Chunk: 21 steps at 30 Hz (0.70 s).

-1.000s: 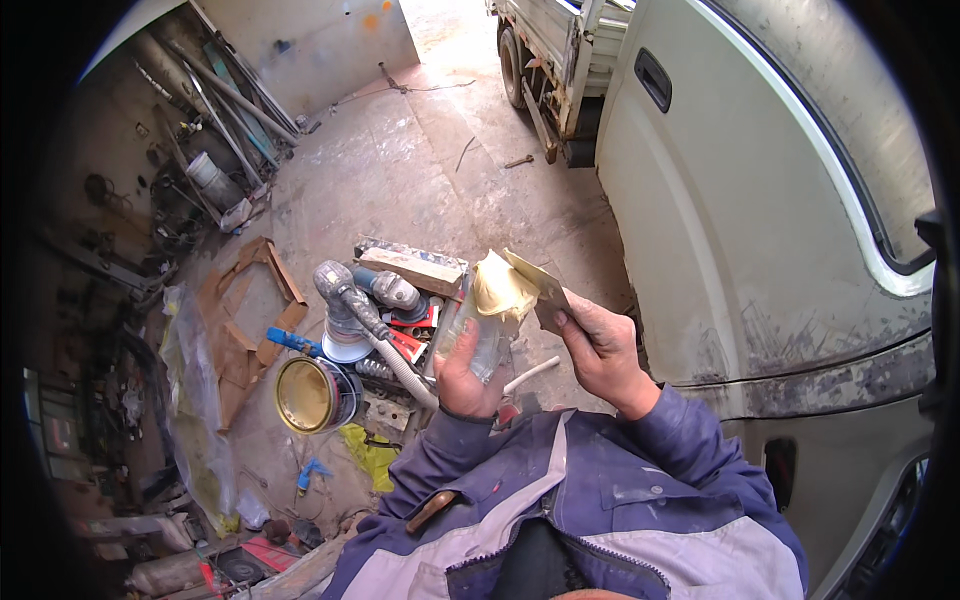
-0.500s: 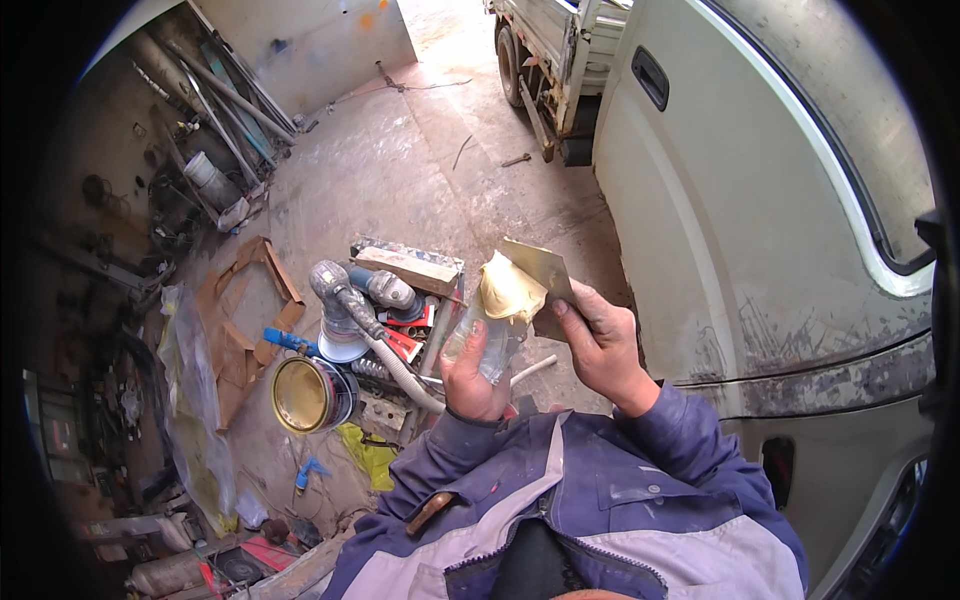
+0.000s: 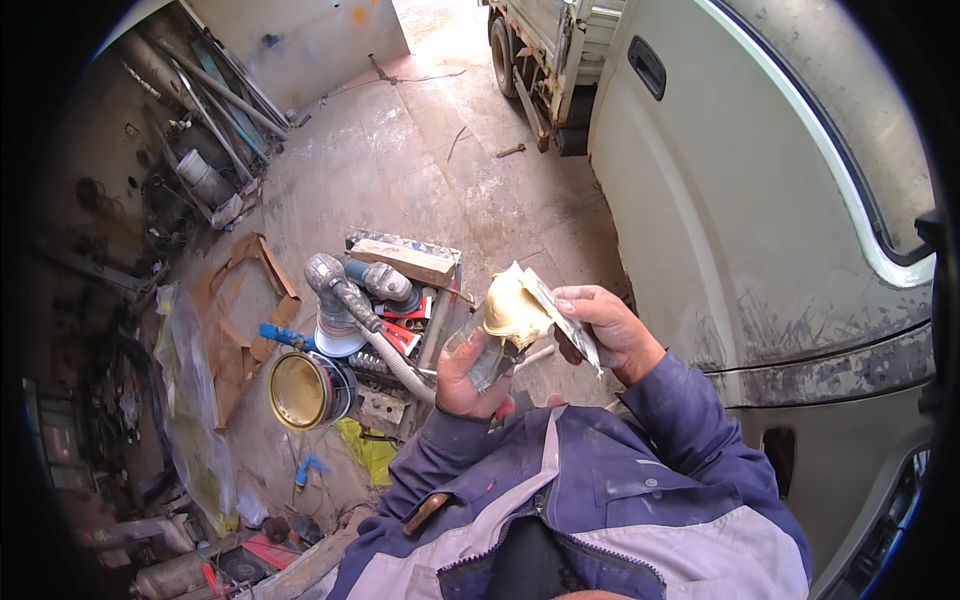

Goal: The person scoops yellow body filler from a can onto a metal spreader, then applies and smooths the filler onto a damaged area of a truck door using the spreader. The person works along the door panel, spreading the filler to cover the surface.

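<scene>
Putty (image 3: 513, 306) is resting on a board (image 3: 487, 371) mid-view, a scraper (image 3: 574, 322) touching its three o'clock side.
From seven o'clock, the left hand (image 3: 466, 385) is clasping the board; the right hand (image 3: 612, 330) is pinching the scraper. Soft-looking putty could be slipping off if the board tips. A tin (image 3: 301, 391) is standing at eight o'clock.

You are wearing a purple-blue work jacket (image 3: 590, 460) with pale lilac-grey panels (image 3: 700, 555) across the shoulders. A pale strip (image 3: 551, 450) is running down your front. A dark-toothed zipper (image 3: 600, 543) is gaping at your neck, showing a black garment (image 3: 530, 560). Whitish smudges are marking the chest pocket (image 3: 628, 486), whose flap is carrying a round button (image 3: 651, 483). Plain purple-blue sleeves are covering your arms.
</scene>
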Available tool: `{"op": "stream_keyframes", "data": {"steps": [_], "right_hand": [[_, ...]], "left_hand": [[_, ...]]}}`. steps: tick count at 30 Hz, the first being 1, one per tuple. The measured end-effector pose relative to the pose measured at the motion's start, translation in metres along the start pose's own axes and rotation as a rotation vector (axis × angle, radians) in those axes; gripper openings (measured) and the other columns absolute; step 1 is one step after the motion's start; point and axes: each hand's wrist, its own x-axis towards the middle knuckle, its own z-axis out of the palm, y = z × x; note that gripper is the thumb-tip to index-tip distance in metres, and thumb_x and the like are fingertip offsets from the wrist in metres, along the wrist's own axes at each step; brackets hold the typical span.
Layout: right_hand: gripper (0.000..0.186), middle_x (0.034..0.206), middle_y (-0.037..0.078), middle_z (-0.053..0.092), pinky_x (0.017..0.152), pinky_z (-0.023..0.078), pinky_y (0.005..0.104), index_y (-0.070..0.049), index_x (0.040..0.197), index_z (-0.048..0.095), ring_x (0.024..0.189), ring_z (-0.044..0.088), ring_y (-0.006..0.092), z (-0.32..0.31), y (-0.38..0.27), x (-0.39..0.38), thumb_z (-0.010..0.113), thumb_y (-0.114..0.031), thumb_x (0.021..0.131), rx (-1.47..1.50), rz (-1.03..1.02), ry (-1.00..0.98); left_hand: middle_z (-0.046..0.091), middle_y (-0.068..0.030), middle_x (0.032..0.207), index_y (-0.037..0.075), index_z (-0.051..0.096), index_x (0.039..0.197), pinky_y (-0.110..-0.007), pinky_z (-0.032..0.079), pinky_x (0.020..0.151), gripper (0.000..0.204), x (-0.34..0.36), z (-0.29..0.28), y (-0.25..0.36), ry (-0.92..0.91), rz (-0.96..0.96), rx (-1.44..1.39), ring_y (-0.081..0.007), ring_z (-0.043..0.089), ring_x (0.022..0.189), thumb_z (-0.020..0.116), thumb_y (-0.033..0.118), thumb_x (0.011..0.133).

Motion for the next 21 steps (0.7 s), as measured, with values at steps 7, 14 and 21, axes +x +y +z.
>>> {"op": "stream_keyframes", "data": {"steps": [7, 14, 21], "right_hand": [[0.031, 0.104, 0.011, 0.082, 0.080, 0.065, 0.0286, 0.008, 0.123, 0.075, 0.086, 0.079, 0.0133, -0.016, 0.017, 0.013, 0.080, -0.016, 0.102, -0.106, 0.042, 0.085], [0.026, 0.120, 0.007, 0.079, 0.093, 0.063, 0.0313, 0.002, 0.131, 0.071, 0.104, 0.078, 0.0141, 0.013, 0.067, 0.071, 0.070, -0.017, 0.113, -0.040, -0.065, 0.192], [0.039, 0.131, 0.006, 0.081, 0.104, 0.057, 0.0299, 0.002, 0.144, 0.073, 0.113, 0.074, 0.0115, 0.066, 0.131, 0.120, 0.064, -0.027, 0.119, -0.173, 0.148, 0.019]], "left_hand": [[0.069, -0.0169, 0.155, 0.002, 0.059, 0.159, -0.052, 0.064, 0.110, 0.055, -0.034, -0.033, 0.022, 0.162, 0.160, 0.023, -0.0363, 0.070, 0.138, 0.071, 0.022, 0.108], [0.064, -0.0131, 0.163, 0.004, 0.056, 0.164, -0.056, 0.046, 0.127, 0.063, -0.074, -0.059, 0.031, 0.277, 0.279, -0.021, -0.0343, 0.058, 0.152, 0.075, 0.027, 0.108], [0.063, -0.0136, 0.164, 0.001, 0.051, 0.166, -0.052, 0.038, 0.133, 0.065, -0.102, -0.069, 0.031, 0.342, 0.247, 0.028, -0.0316, 0.058, 0.153, 0.070, 0.034, 0.113]]}}
